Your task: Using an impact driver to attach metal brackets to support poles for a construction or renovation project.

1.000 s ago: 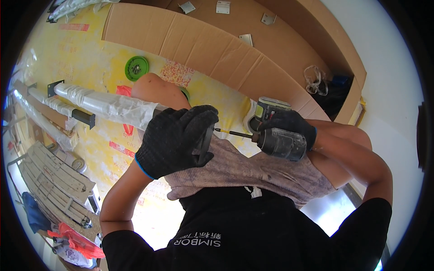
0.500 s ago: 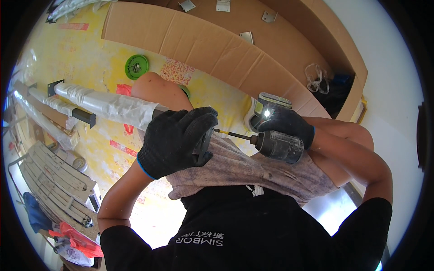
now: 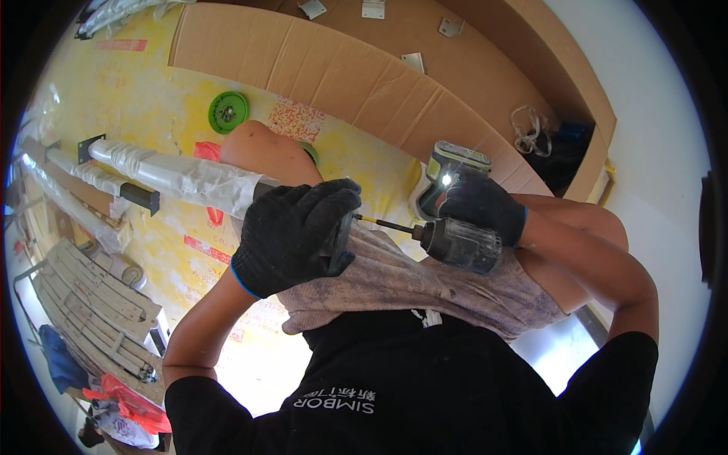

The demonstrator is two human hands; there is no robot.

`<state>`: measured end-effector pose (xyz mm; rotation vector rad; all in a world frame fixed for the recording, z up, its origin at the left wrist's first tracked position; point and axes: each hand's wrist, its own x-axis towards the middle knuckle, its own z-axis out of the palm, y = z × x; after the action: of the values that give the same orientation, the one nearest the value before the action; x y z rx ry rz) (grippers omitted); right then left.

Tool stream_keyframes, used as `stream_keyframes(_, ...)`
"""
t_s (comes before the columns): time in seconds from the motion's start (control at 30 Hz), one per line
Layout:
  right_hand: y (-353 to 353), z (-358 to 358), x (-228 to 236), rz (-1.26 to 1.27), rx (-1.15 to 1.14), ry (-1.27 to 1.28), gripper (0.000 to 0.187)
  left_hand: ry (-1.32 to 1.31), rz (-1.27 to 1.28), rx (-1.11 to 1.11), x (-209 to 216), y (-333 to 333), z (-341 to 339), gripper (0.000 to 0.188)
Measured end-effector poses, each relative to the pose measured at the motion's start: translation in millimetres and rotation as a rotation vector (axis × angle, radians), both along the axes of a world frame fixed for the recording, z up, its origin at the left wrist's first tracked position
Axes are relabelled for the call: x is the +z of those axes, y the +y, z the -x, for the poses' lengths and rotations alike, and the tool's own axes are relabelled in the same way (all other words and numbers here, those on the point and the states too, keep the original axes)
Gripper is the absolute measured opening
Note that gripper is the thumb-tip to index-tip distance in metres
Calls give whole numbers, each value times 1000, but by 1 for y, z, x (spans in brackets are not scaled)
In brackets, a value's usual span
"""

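My left hand (image 3: 292, 243), in a black glove with blue cuff trim, is closed round the near end of a long post (image 3: 182, 174) wrapped in white film. A dark end plate (image 3: 341, 246) shows beside its fingers. My right hand (image 3: 485, 208), gloved too, grips a cordless power driver (image 3: 464, 246) with its small lamp lit. The driver's long bit (image 3: 387, 224) points left, its tip at the end plate next to my left fingertips. Whether a screw sits at the tip is too small to tell. The post extends left past my knee.
A large open cardboard box (image 3: 318, 57) lies ahead, with several metal brackets (image 3: 451, 27) inside. On the yellow floor sheet stands a green round dish (image 3: 228, 112) of small hardware. More wrapped posts (image 3: 83, 171) lie at left, near a slatted platform (image 3: 91, 303). A white wall (image 3: 652, 152) borders the right.
The driver and my right hand have shifted slightly left, the bit staying at the end plate. My left hand and the post have moved a little left too.
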<state>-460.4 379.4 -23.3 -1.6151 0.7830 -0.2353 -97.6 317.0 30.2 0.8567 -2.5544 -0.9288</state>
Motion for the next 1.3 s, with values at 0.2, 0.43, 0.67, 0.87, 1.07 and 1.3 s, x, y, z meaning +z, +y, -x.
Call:
stream_keyframes(0.2,-11,-8,6,454,9,96,20,-32,-41,-1,1,0,-3,74)
stream_keyframes(0.43,-8,-13,13,119,31,176,36,-42,-39,16,-1,-5,-8,75)
stream_keyframes(0.67,-40,-21,38,486,267,364,35,-109,-182,-11,1,-15,-13,90)
stream_keyframes(0.87,-52,-30,47,506,410,467,23,-172,-37,-31,-8,-22,-42,98)
stream_keyframes(1.07,-50,-39,51,556,368,393,18,-259,104,-9,-6,-1,-48,77)
stream_keyframes(1.3,-45,-45,65,596,393,447,17,-138,352,179,-7,30,-26,30)
